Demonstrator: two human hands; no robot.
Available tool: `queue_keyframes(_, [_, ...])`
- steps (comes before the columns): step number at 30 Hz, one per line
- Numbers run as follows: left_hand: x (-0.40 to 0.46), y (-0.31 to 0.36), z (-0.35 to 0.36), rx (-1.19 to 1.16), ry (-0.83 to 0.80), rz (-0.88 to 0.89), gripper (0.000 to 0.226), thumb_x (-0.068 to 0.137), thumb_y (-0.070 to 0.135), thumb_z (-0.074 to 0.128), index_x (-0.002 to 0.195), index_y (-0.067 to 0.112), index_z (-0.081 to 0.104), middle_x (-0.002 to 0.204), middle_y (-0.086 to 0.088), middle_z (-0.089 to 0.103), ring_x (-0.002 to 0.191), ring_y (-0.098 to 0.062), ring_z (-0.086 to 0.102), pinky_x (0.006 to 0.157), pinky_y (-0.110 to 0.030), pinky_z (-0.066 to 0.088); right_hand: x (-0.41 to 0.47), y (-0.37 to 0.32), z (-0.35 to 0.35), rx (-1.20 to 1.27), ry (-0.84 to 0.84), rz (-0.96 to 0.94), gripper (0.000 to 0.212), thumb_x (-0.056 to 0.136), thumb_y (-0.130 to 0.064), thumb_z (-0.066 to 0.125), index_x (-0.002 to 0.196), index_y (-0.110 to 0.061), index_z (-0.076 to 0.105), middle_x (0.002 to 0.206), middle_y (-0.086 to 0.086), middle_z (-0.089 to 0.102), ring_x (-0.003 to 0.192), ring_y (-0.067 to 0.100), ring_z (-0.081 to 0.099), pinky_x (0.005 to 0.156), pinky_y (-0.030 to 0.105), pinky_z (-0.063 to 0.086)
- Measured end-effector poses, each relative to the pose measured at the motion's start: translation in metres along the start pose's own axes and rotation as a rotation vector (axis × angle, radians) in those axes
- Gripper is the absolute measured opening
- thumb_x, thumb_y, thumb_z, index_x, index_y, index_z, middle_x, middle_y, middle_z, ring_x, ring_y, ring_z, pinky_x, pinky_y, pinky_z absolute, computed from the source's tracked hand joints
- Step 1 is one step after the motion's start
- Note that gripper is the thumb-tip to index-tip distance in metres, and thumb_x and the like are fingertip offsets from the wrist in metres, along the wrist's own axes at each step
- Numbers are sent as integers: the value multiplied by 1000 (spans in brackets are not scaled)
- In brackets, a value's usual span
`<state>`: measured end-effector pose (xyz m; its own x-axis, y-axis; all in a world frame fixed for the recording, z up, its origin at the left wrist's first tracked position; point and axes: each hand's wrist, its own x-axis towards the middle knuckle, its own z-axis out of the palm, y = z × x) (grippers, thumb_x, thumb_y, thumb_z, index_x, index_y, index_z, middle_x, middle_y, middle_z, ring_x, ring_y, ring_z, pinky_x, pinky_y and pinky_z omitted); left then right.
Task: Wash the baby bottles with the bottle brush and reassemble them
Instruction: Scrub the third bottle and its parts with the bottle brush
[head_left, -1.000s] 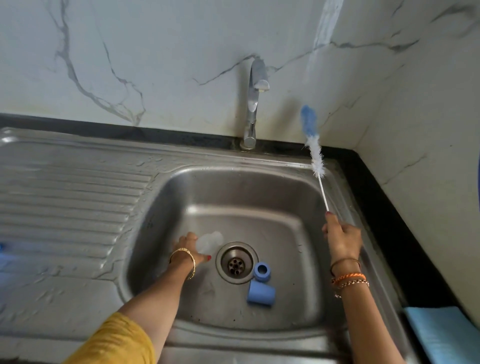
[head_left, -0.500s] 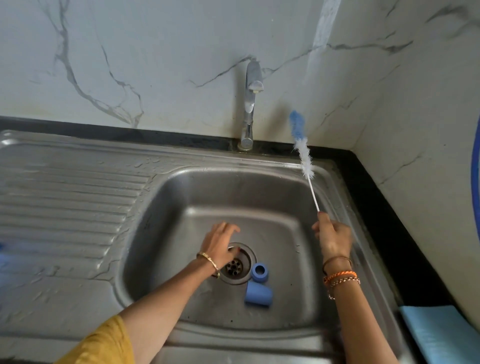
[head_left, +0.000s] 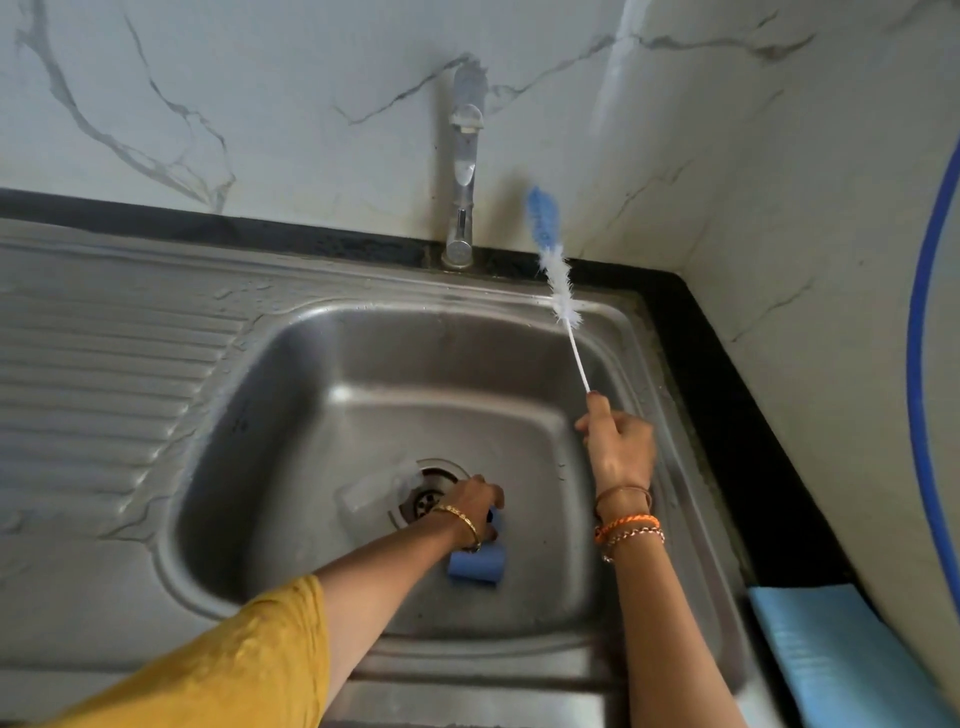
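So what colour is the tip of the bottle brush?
Blue at the tip of the bottle brush, with white bristles below it; the head view shows it.

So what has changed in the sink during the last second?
The left hand let go of the clear bottle, which now lies beside the drain, and moved right onto the small blue ring. The blue cap lies as before, and the right hand still holds the bottle brush raised.

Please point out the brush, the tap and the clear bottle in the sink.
brush (head_left: 561, 283): head view, on the white bristles.
tap (head_left: 464, 156): head view, on the upright spout.
clear bottle (head_left: 376, 486): head view, on its side wall, beside the drain.
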<state>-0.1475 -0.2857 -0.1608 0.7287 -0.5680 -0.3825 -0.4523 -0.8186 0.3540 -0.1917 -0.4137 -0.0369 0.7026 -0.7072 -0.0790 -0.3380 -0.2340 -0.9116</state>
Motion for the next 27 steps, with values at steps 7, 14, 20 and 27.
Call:
queue_keyframes(7, [-11,-5,-59,-763,394,-33,28,84,16,63,109,4,64,99,-10,65,77,-2,59,72,-21,43,-4,-2,-5,-65,45,3,52,91,-43,48,52,-9,46,50,3,42,52,20,41,53,28,32])
queue_keyframes(14, [-60,-68,-146,-1721,800,-239,16,93,13,51,78,19,55,76,-3,55,58,-14,56,44,-12,48,-22,-12,3,-207,-1,-39,61,90,-54,43,48,-9,42,57,8,48,63,28,47,61,31,33])
queue_keyframes(20, [-74,-103,-143,-1977,977,-287,14,96,26,47,90,14,53,82,-5,55,72,-14,54,52,-13,51,-37,-11,18,-382,-178,-211,64,87,-57,46,46,-9,37,55,7,46,69,32,50,59,32,33])
queue_keyframes(27, [-80,-128,-161,-2077,1176,-275,23,94,30,52,89,7,52,84,-6,57,74,-13,59,75,-25,56,-32,-8,10,-682,-155,-494,56,85,-60,45,47,-20,35,81,12,68,91,36,60,67,33,41])
